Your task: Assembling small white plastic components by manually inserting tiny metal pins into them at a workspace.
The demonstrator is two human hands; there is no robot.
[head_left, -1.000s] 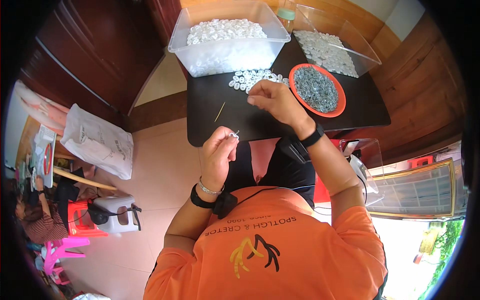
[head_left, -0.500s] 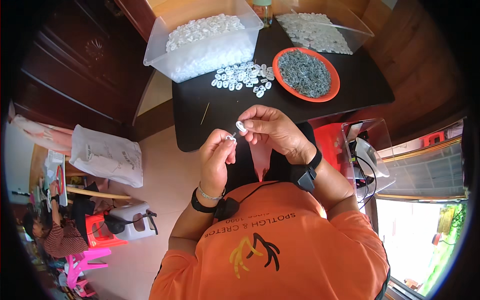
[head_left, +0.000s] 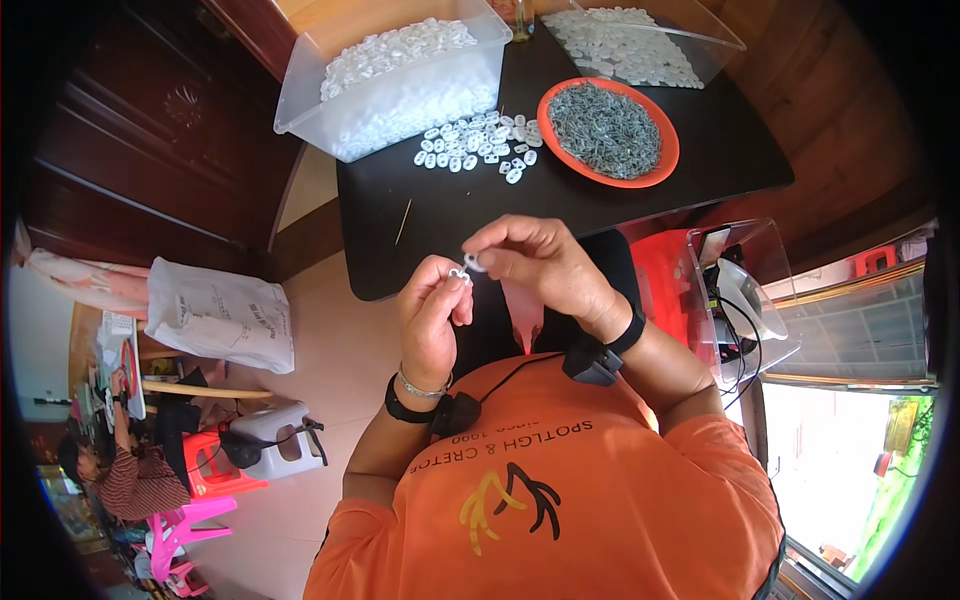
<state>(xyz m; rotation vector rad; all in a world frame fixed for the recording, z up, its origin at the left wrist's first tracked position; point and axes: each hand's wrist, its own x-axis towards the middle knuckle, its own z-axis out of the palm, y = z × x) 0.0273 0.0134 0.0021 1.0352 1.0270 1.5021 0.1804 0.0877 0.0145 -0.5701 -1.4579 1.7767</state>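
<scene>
The left hand (head_left: 432,312) and the right hand (head_left: 535,262) meet just in front of the near edge of the black table (head_left: 600,200), fingertips pinched together on a small white plastic ring (head_left: 474,262) and a tiny pale piece (head_left: 457,273) touching it. Farther back on the table lie a loose heap of white rings (head_left: 478,147), a clear tub of white rings (head_left: 395,75) and an orange dish of grey parts (head_left: 607,131), all well apart from the hands.
</scene>
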